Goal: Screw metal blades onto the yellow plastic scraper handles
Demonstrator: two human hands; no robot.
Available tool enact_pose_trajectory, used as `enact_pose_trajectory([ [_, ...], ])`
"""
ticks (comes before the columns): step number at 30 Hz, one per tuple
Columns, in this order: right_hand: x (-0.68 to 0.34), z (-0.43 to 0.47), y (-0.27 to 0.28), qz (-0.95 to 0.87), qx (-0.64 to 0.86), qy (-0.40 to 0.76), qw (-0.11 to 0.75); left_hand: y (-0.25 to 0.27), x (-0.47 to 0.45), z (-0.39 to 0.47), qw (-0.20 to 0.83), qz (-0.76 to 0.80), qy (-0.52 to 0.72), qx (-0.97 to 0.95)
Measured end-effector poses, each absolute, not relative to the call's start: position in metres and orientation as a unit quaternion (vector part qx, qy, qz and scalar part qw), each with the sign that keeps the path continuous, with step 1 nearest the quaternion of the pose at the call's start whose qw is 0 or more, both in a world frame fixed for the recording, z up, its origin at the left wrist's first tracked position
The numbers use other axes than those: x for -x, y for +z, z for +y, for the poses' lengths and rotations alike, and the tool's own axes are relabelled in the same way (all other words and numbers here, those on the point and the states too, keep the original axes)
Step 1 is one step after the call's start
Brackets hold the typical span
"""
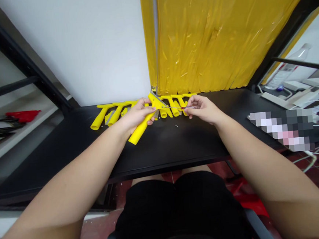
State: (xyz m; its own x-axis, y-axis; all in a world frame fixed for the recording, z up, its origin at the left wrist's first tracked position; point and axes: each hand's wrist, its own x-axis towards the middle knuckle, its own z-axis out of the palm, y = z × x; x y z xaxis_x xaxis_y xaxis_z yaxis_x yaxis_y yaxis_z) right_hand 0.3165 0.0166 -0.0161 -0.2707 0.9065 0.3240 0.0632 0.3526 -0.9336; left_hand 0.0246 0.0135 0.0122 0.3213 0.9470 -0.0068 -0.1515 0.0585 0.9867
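Note:
My left hand is closed round a yellow scraper, whose tube-shaped handle slants down to the left. Its wide head, with a grey strip along the edge, points up and away from me. Between the fingertips of my right hand is a thin screwdriver. The metal shaft runs left, and its tip meets or nearly meets the scraper's head; contact is too small to tell. Behind my hands, several more yellow scrapers lie in a row along the back of the black table.
A small metal screw lies on the table. White panel and yellow plastic sheeting stand at the back. On the right are a plastic bottle, white cables and a blurred-out flat item. A red object sits on the left shelf.

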Motion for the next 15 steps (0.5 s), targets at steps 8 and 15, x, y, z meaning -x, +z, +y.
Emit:
enact_pose_trajectory([
  [8,-0.313,0.017,-0.018,-0.687,0.375,0.422,0.459,0.011,-0.027,0.012,0.582,0.403,0.440,-0.553],
  [15,-0.303,0.018,-0.028,-0.693,0.398,0.414,0.437,0.008,-0.028,0.011,0.555,0.377,0.457,-0.584],
])
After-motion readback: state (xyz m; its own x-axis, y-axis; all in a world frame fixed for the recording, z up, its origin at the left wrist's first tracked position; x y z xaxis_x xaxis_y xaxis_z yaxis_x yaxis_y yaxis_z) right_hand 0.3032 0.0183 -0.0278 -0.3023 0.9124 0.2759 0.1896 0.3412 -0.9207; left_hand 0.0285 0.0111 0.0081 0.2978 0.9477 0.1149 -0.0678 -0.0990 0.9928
